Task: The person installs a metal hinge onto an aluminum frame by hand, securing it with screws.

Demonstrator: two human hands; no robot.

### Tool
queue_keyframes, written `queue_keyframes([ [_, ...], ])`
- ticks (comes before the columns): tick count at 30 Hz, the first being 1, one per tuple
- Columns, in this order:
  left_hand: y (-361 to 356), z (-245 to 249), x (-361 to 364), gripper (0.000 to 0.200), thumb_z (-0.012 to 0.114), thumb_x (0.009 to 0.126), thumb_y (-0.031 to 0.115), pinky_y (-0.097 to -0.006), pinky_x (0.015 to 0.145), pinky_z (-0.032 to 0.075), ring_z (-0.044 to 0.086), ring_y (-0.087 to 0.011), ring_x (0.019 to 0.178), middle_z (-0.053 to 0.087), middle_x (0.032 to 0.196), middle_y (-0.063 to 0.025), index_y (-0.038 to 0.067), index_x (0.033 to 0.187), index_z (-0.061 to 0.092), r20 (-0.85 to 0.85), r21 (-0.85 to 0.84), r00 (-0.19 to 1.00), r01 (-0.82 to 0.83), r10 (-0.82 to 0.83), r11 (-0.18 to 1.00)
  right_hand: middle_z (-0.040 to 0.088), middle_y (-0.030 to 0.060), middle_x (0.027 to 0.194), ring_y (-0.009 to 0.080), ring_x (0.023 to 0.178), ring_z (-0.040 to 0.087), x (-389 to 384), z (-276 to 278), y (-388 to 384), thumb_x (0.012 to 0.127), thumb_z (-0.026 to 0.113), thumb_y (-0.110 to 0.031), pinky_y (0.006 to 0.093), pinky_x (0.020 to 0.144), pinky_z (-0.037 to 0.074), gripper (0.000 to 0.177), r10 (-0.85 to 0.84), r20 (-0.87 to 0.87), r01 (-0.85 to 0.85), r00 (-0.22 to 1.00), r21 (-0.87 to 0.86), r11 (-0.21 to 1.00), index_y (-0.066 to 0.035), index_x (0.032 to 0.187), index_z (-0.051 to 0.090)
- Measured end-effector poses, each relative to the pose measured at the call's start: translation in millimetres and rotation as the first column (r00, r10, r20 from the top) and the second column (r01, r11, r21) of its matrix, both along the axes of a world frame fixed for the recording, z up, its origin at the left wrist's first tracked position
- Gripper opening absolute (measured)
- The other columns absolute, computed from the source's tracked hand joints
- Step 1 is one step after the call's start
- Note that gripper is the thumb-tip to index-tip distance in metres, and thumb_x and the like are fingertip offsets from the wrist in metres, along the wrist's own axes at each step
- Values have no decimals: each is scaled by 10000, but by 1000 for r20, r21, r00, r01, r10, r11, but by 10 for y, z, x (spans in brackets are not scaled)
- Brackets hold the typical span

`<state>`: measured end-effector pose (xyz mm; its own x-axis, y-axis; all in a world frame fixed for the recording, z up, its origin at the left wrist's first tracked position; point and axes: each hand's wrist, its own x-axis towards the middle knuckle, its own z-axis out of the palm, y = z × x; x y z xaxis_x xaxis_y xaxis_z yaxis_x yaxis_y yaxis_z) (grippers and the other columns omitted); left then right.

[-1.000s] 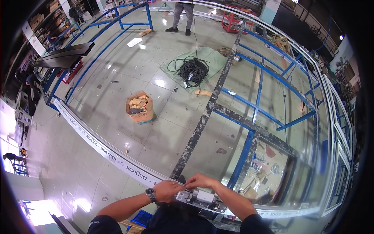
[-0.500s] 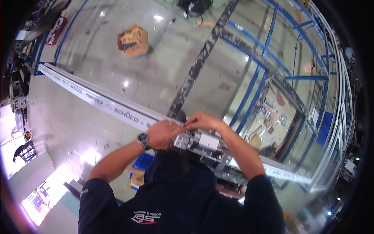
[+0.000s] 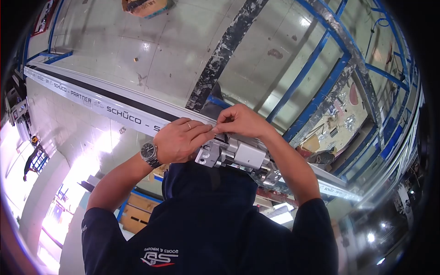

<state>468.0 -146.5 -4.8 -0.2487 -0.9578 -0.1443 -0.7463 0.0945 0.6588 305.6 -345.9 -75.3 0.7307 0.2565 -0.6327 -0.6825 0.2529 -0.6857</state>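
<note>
A long aluminium profile [image 3: 123,115] with white SCHÜCO-printed film runs slantwise across the view in front of me. Over it lies my left hand [image 3: 181,140], a watch [image 3: 149,152] on its wrist, fingers bent together and thumb hidden. My right hand [image 3: 240,121] is pinched, its fingertips meeting those of the left just above the profile. Whatever sits between the fingertips is too small to make out. Right beside both hands is a silver metal fitting [image 3: 248,156] with a smooth block and several smaller parts, at the profile's near side.
Blue metal frames [image 3: 316,103] stand beyond the profile to the right, around a shelf [image 3: 352,120] with scattered bits. A cardboard box [image 3: 146,7] is on the floor [image 3: 160,50] ahead. Another person [image 3: 35,156] is far left, and wooden pieces [image 3: 137,211] lie below my left arm.
My head view has shifted closer and lower over the profile, so the box now sits at the top edge. Both hands keep their fingertips together at about the same spot by the metal fitting.
</note>
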Motion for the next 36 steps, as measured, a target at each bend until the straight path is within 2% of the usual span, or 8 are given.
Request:
queue_keyframes([
  [4, -23, -12, -6, 547, 735, 729, 159, -394, 985, 502, 639, -234, 1158, 652, 1282, -93, 72, 1258, 627, -3, -10, 1000, -25, 25, 1000, 729, 38, 872, 74, 765, 636, -48, -43, -6, 899, 783, -139, 241, 670, 489, 181, -51, 171, 55, 984, -18, 998, 8, 1004, 777],
  [10, -92, 3, -15, 372, 686, 778, 151, -403, 957, 534, 674, -248, 1108, 681, 1256, -121, 83, 1144, 690, -15, 29, 998, -55, 56, 998, 741, 60, 963, 103, 875, 673, -106, -52, -64, 914, 741, -73, 276, 754, 529, 223, -189, -18, 190, 982, 138, 972, 14, 1119, 747],
  [13, -127, -8, -14, 305, 693, 819, 154, -384, 925, 558, 695, -227, 1065, 715, 1189, -106, 92, 1116, 719, -17, 39, 997, -70, 71, 997, 743, 85, 967, 131, 892, 695, -79, -53, -151, 912, 739, -69, 282, 768, 539, 207, -131, 73, 123, 989, 103, 987, 15, 1101, 748],
  [17, -173, -20, -25, 295, 689, 850, 137, -366, 893, 580, 714, -199, 1034, 745, 1127, -95, 94, 1137, 744, 3, 69, 996, -90, 90, 994, 714, 127, 922, 262, 793, 706, -113, -134, -91, 875, 707, -69, 349, 693, 535, 204, -164, 254, 169, 953, 3, 986, -4, 1065, 745],
  [20, -156, -48, -27, 280, 689, 853, 131, -362, 875, 589, 716, -200, 1043, 745, 1136, -97, 94, 1124, 748, 12, 59, 997, -76, 76, 995, 747, 119, 994, 243, 862, 729, -62, -103, -162, 866, 766, -83, 316, 733, 553, 217, -78, 215, 80, 973, 1, 997, 8, 1062, 751],
  [27, -146, -72, -30, 181, 709, 895, 140, -349, 838, 590, 725, -203, 1045, 756, 1142, -86, 129, 1073, 746, 14, 69, 998, -67, 66, 995, 742, 116, 982, 269, 869, 732, -88, -175, -102, 859, 773, -49, 354, 729, 574, 192, -129, 297, 127, 946, 28, 992, -2, 1044, 750],
  [33, -138, -98, -28, 191, 686, 906, 148, -320, 805, 591, 731, -183, 1031, 759, 1129, -74, 137, 1087, 745, 13, 62, 998, -61, 61, 996, 719, 96, 933, 255, 806, 718, -79, -188, -12, 838, 792, -71, 348, 697, 573, 206, -147, 435, 178, 888, -31, 984, -23, 1036, 760],
  [36, -136, -96, -15, 188, 694, 919, 163, -330, 811, 590, 727, -185, 1042, 759, 1135, -72, 146, 1101, 735, 13, 71, 999, -50, 49, 996, 696, 92, 887, 250, 755, 703, -55, -168, 5, 832, 799, -99, 351, 661, 559, 197, -150, 420, 189, 895, -52, 981, -27, 1010, 761],
])
